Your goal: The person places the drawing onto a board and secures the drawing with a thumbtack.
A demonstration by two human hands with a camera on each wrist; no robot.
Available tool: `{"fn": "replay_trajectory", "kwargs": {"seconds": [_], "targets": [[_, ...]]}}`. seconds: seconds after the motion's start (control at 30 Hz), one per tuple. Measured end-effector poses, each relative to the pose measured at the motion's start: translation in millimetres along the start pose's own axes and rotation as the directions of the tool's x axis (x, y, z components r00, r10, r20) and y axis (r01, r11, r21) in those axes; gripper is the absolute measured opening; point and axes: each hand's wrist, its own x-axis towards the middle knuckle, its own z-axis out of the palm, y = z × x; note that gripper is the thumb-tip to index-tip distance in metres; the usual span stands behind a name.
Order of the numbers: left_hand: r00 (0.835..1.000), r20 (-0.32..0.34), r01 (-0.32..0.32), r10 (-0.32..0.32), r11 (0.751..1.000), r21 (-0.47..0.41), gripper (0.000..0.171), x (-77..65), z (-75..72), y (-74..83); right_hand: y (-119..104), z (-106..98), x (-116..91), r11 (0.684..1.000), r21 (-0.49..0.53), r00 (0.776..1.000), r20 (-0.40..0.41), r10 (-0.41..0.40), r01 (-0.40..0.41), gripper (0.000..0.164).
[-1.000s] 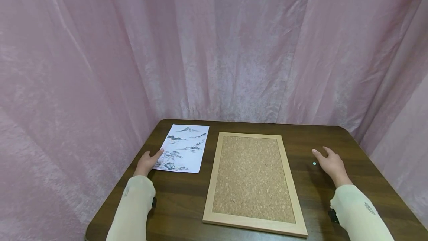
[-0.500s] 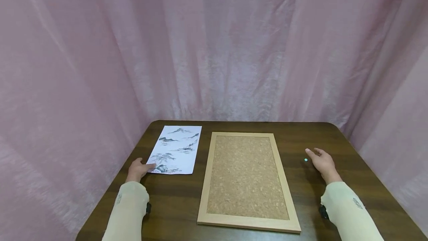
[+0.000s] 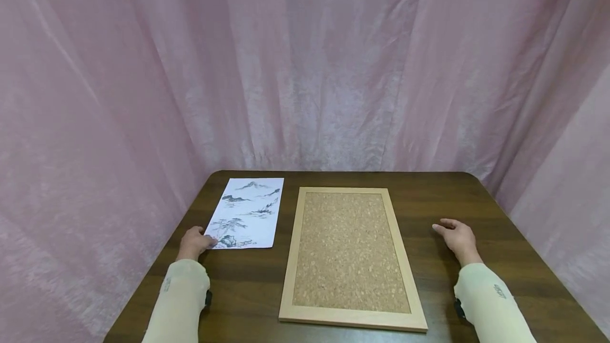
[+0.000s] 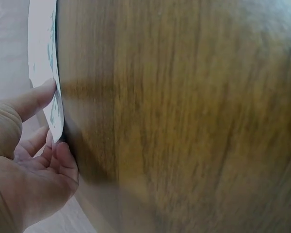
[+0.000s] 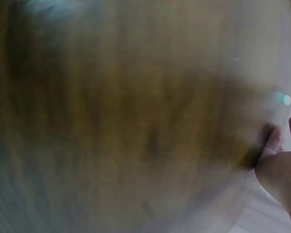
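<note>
A white paper sheet [image 3: 252, 213] printed with an ink landscape lies at the table's left. My left hand [image 3: 194, 243] is at its near left corner. In the left wrist view the thumb lies on the face of the paper [image 4: 42, 43], with the other fingers curled at the corner below. On the right side, my right hand [image 3: 458, 238] hovers low over the table with loosely bent fingers and no object visible in its grasp. A small teal round piece [image 5: 286, 100], perhaps a pushpin, shows near its fingers in the right wrist view; in the head view it is hidden.
Between the hands lies a cork board [image 3: 350, 253] in a pale wooden frame, flat on the dark brown wooden table [image 3: 243, 295]. Pink curtains [image 3: 333, 68] hang behind the table and along both sides.
My left hand has slid nearer along the sheet's edge to its near corner. My right hand has moved over the teal piece, which no longer shows in the head view. The view has shifted slightly.
</note>
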Motion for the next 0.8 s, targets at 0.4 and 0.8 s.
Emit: {"fn": "replay_trajectory", "kwargs": {"seconds": [0.4, 0.8], "targets": [[0.999, -0.035, 0.001, 0.0, 1.0, 0.014, 0.05, -0.1, -0.8, -1.2, -1.1, 12.7, 4.5, 0.986, -0.162, 0.989, -0.136, -0.062, 0.04, 0.036], [0.992, -0.12, -0.036, 0.033, 0.999, -0.028, 0.039, 1.1, -3.5, -12.3, -0.9, 19.8, 9.5, 0.984, -0.179, 0.977, -0.208, -0.052, 0.014, 0.028]]}}
